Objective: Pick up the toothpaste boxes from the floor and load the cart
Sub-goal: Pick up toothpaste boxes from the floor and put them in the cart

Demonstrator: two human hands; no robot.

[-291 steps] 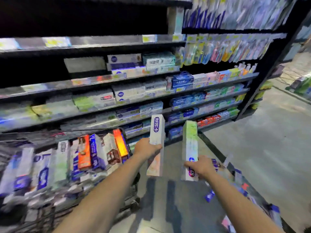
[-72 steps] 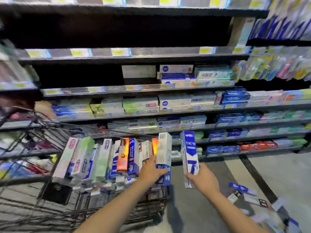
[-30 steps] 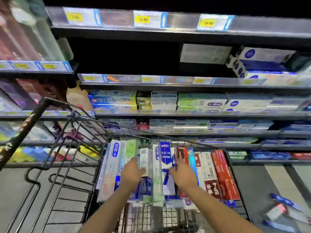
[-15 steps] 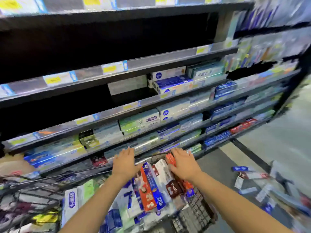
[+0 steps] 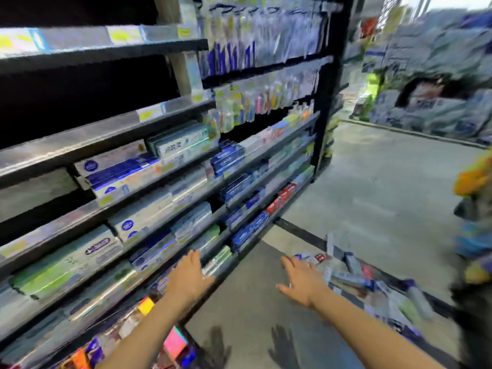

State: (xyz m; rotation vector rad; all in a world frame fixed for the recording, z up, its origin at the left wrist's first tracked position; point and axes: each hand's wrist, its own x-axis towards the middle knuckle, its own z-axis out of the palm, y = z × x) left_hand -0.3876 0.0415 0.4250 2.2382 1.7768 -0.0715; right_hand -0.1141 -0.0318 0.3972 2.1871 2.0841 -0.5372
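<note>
Both my hands are out in front of me, empty, fingers straight and spread, palms down over the smooth grey floor (image 5: 372, 198). My left hand (image 5: 190, 275) hangs just in front of the lower shelf edges; my right hand (image 5: 302, 279) reaches toward the scatter of toothpaste boxes (image 5: 356, 275) lying flat on the floor just beyond its fingertips. The two hands are well apart from each other and neither one touches anything. Their dark shadows, fingers splayed, fall on the floor below them.

The floor boxes are long, thin cardboard cartons in white, blue and red, strewn at angles along a dark line in the floor; blur smears their print. At the bottom left, under my left forearm, more cartons (image 5: 149, 339) show in orange, pink, blue and white; they seem to sit in the cart, but its frame is too blurred to make out.

To my left runs a dark shelving unit (image 5: 323, 110) with shiny metal shelf lips, stacked with flat rectangular toothpaste cartons in white, green and blue. Higher up hang slim blister packs, probably toothbrushes
</note>
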